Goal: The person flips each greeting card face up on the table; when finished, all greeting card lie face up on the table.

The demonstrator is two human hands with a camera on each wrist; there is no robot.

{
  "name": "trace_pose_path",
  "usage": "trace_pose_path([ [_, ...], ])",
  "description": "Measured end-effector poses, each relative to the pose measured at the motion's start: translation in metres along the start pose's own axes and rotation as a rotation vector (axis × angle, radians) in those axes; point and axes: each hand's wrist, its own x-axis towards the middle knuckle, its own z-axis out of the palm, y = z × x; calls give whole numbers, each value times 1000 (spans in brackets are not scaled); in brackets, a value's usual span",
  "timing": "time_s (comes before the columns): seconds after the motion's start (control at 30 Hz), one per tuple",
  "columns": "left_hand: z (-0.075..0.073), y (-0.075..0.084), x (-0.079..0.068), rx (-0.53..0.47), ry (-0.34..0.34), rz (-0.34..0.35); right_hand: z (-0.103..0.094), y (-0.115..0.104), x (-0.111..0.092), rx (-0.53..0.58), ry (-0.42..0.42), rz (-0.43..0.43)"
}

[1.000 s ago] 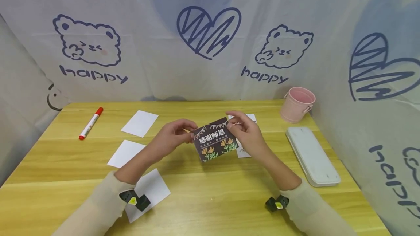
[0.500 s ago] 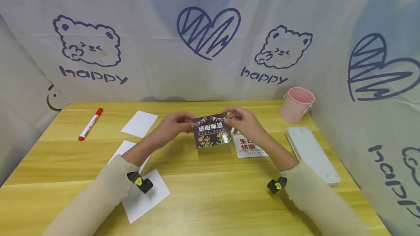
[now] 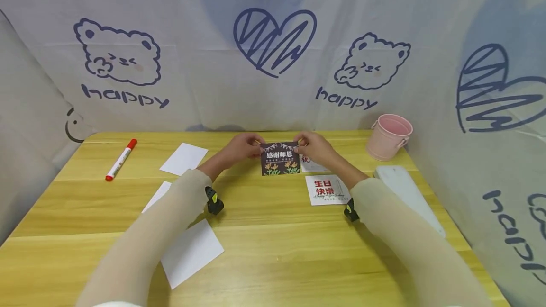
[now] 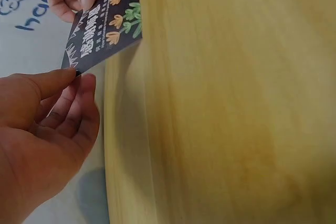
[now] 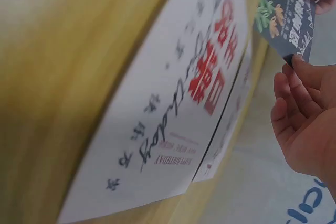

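Fingers of the left hand (image 3: 242, 148) and right hand (image 3: 317, 148) are pinched on the dark card (image 3: 280, 160); it should be kept level, clear of the white card (image 3: 314, 167) to its right.

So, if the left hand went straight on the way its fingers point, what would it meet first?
The card, which the left hand pinches. Past that, probably the right hand, holding the card's opposite side, though depth is unclear.

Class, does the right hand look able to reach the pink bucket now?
Probably, once free: the right hand pinches the dark card, but nothing stands between that hand and the pink bucket.
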Motion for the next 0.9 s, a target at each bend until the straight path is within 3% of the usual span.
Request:
trace_pose_path([
  [0.17,0,-5,10,112,6,23,5,7,13,-132,-7,30],
  [0.5,-1,-17,26,339,9,22,15,12,26,-164,-24,56],
  [0.9,1,-20,31,443,-16,-13,20,14,28,-235,-53,55],
])
